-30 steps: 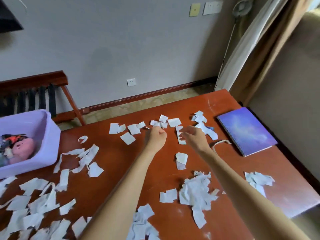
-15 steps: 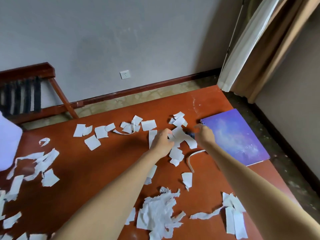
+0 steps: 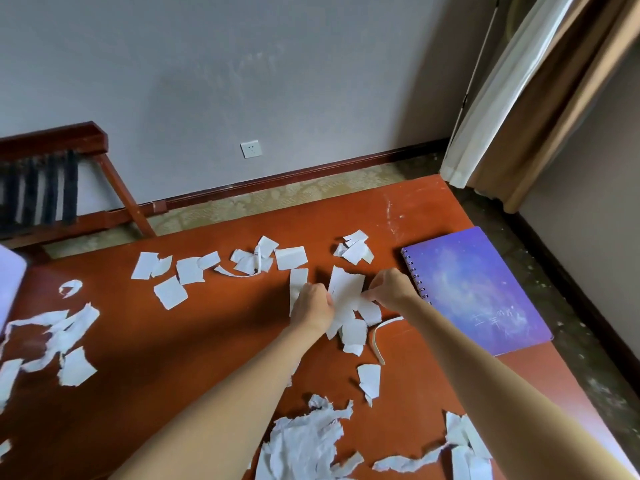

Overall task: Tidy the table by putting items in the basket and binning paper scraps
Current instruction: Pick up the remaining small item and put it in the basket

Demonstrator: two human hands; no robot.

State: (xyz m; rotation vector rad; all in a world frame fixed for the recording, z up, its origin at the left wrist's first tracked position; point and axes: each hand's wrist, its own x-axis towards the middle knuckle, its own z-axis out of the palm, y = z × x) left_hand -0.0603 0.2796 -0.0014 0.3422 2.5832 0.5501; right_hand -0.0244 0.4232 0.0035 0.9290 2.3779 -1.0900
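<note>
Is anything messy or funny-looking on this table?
Yes. Torn white paper scraps lie scattered all over the red-brown table, with a crumpled heap near the front edge. The left hand and right hand each hold some. The purple notebook lies flat and looks undamaged.

One table [image 3: 207, 341] carries one purple spiral notebook [image 3: 474, 289] at the far right and paper scraps [image 3: 169, 292] too many and too overlapped to count exactly, well over twenty, including one heaped pile [image 3: 304, 441] at the near edge. Two hands show, the left hand [image 3: 311, 306] and the right hand [image 3: 389, 289]. One basket [image 3: 12, 282] corner shows at the left edge, and one wooden bench [image 3: 52, 188] and one wall socket [image 3: 251, 148] lie beyond.
</note>
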